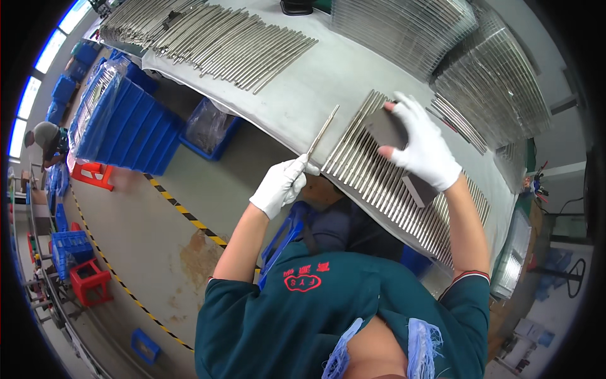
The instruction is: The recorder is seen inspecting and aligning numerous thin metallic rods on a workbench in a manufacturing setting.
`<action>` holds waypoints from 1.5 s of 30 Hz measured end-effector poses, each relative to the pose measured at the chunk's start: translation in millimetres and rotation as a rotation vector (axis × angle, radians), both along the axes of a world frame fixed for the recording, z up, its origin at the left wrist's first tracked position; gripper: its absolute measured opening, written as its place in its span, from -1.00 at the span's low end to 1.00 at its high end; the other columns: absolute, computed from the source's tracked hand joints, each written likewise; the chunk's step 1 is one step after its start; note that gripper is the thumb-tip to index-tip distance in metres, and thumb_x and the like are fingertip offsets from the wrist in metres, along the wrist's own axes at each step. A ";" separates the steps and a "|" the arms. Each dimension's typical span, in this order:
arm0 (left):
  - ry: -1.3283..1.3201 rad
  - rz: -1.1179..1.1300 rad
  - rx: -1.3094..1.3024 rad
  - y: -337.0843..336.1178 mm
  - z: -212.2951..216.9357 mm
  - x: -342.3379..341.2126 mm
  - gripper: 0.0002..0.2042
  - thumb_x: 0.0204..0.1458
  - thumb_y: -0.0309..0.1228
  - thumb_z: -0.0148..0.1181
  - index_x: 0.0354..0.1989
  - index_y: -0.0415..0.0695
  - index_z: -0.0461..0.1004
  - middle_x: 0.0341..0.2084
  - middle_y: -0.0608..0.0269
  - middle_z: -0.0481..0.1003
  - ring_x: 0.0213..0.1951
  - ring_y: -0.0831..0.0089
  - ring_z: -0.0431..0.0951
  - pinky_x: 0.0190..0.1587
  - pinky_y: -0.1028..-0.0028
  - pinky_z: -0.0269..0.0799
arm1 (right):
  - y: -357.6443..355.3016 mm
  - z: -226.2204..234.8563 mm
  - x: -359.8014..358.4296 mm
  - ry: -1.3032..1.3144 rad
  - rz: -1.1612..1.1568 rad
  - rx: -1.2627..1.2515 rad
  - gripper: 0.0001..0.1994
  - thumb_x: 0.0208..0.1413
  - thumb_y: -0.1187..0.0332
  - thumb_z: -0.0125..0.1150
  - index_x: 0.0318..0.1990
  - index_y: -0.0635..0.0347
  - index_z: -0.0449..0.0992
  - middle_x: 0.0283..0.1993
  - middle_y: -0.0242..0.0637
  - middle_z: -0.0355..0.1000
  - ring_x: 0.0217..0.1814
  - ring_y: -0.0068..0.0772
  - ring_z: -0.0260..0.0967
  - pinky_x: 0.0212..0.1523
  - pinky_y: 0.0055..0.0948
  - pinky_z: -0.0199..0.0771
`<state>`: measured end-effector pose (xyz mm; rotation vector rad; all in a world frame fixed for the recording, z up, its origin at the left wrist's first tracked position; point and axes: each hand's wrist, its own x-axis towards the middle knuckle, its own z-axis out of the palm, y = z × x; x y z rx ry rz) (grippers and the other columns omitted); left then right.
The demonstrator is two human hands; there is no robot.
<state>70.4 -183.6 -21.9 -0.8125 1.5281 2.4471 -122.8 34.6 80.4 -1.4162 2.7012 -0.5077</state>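
Observation:
My left hand [282, 185], in a white glove with bare fingertips, is closed around the lower end of a thin metal rod [324, 131]. The rod points up and away over the table's near edge. My right hand [424, 142], gloved the same way, grips a flat dark grey block [386, 129], with thumb and fingers spread across it. Part of the block is hidden under the palm, and its lighter edge shows near the wrist. Beneath it lies a row of shiny metal rods [360, 177], side by side along the near edge of the table.
The table [278, 107] has a pale cover. Many more rods [233, 50] lie at its far left. Stacks of clear plastic trays [404, 31] stand at the back and right. Blue crates [129, 126], a red stool [91, 281] and another person [50, 139] are to the left.

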 end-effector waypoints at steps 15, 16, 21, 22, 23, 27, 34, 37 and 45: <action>0.006 -0.071 -0.161 -5.4 3.2 -0.4 -0.65 0.31 -0.14 0.06 -0.12 -0.17 0.61 -0.72 0.54 0.22 -0.67 0.74 0.11 -0.61 0.61 0.01 | -84.6 -7.1 36.6 0.347 0.235 0.042 -0.39 -0.16 0.10 0.46 0.16 -0.23 0.52 0.41 -0.05 0.14 0.27 0.20 0.24 0.16 0.00 0.39; 0.024 -0.062 -0.267 -3.3 0.5 -2.4 -0.67 0.30 -0.16 0.07 -0.13 -0.18 0.62 -0.70 0.51 0.26 -0.64 0.73 0.16 -0.58 0.59 0.07 | -93.4 -5.0 35.9 0.385 0.234 0.056 -0.42 -0.12 0.10 0.44 0.17 -0.24 0.51 0.41 -0.08 0.15 0.26 0.19 0.25 0.14 0.01 0.40; 0.028 -0.058 -0.403 -2.8 0.8 -1.8 -0.67 0.30 -0.18 0.07 -0.16 -0.20 0.62 -0.64 0.39 0.39 -0.55 0.64 0.31 -0.47 0.52 0.25 | -62.9 -2.3 42.9 0.292 0.241 0.126 -0.34 -0.30 0.19 0.56 0.12 -0.18 0.56 0.42 -0.04 0.16 0.32 0.19 0.21 0.23 0.01 0.37; 0.044 -0.092 -0.403 -3.8 0.7 -0.8 -0.67 0.30 -0.18 0.06 -0.16 -0.21 0.62 -0.61 0.34 0.44 -0.52 0.59 0.36 -0.41 0.49 0.33 | -65.3 -1.4 42.2 0.277 0.243 0.123 -0.34 -0.29 0.19 0.56 0.12 -0.18 0.55 0.42 -0.04 0.16 0.32 0.19 0.21 0.22 0.00 0.38; 0.039 -0.089 -0.398 -1.9 -0.1 2.3 -0.67 0.30 -0.18 0.06 -0.16 -0.21 0.62 -0.61 0.34 0.44 -0.52 0.59 0.36 -0.41 0.49 0.33 | -65.7 1.4 45.3 0.260 0.235 0.123 -0.35 -0.28 0.19 0.55 0.13 -0.18 0.55 0.41 -0.04 0.17 0.31 0.18 0.21 0.21 0.00 0.38; 0.074 -0.072 -0.587 1.1 -0.9 -3.8 -0.67 0.29 -0.17 0.06 -0.14 -0.18 0.61 -0.44 0.13 0.58 -0.38 0.37 0.53 -0.23 0.41 0.43 | -96.2 -1.8 43.5 0.352 0.178 0.127 -0.42 -0.14 0.11 0.47 0.15 -0.23 0.52 0.41 -0.09 0.16 0.27 0.19 0.24 0.18 0.02 0.40; 0.061 -0.102 -0.658 -0.4 4.9 2.4 -0.61 0.29 -0.05 0.00 -0.15 -0.12 0.60 -0.41 0.03 0.58 -0.34 0.15 0.57 -0.20 0.31 0.46 | -62.7 -0.6 46.1 0.276 0.255 0.128 -0.43 -0.16 0.12 0.46 0.12 -0.17 0.54 0.41 -0.05 0.15 0.26 0.22 0.24 0.17 0.03 0.40; 0.091 -0.101 -0.864 3.6 -2.7 -2.2 -0.60 0.28 -0.01 0.00 -0.17 -0.09 0.59 -0.43 0.03 0.58 -0.35 0.06 0.57 -0.24 0.23 0.48 | -87.3 -3.2 38.4 0.350 0.187 0.108 -0.44 -0.13 0.10 0.45 0.12 -0.16 0.54 0.41 -0.06 0.15 0.26 0.24 0.25 0.17 0.04 0.40; 0.085 -0.040 -0.932 7.7 -8.1 1.3 -0.70 0.25 -0.13 0.11 -0.11 -0.09 0.58 -0.44 0.04 0.57 -0.40 0.13 0.58 -0.29 0.32 0.49 | -29.8 4.6 53.2 0.236 0.136 0.241 -0.41 -0.26 0.18 0.53 0.07 -0.09 0.58 0.41 -0.04 0.17 0.33 0.28 0.19 0.25 0.01 0.34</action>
